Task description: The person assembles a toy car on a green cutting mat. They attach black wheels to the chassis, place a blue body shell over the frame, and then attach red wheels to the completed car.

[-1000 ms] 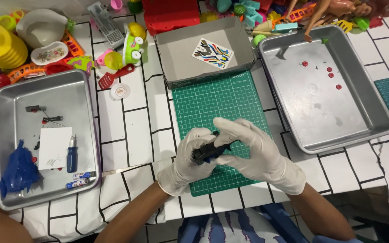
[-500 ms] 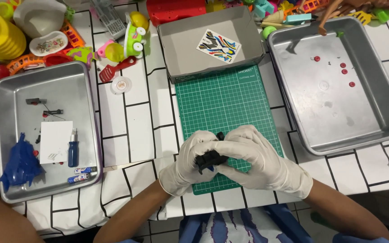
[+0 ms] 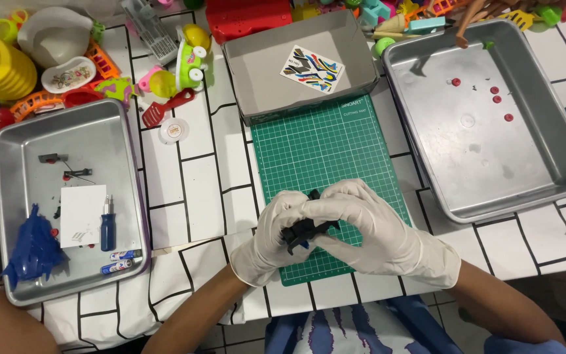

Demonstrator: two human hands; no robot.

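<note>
Both gloved hands are pinched together over a small black plastic part (image 3: 304, 229), the left hand (image 3: 276, 239) curled under it with its fingers (image 3: 287, 208) wrapped round one end, the right hand (image 3: 371, 229) clamped over the other end, so both sets of fingers are closed on that piece, held just above the near edge of the green cutting mat (image 3: 325, 157). Looks to me like a pressing or snapping-apart step on a toy part; I'd guess whatever comes next needs a firm twist or squeeze without letting bits fly. Just beyond the fingers is a grey cardboard box (image 3: 257, 85) with a colourful sticker sheet (image 3: 312, 68) in it. Off to the right, a metal tray (image 3: 558, 190) with a few tiny red bits. Left of the hands, another metal tray (image 3: 8, 216) holding a blue screwdriver (image 3: 107, 224), a white card and a blue plastic piece (image 3: 31, 252). The surface (image 3: 198, 190) has a white brick-pattern cover, and the far edge is piled with bright plastic toys (image 3: 67, 59).
</note>
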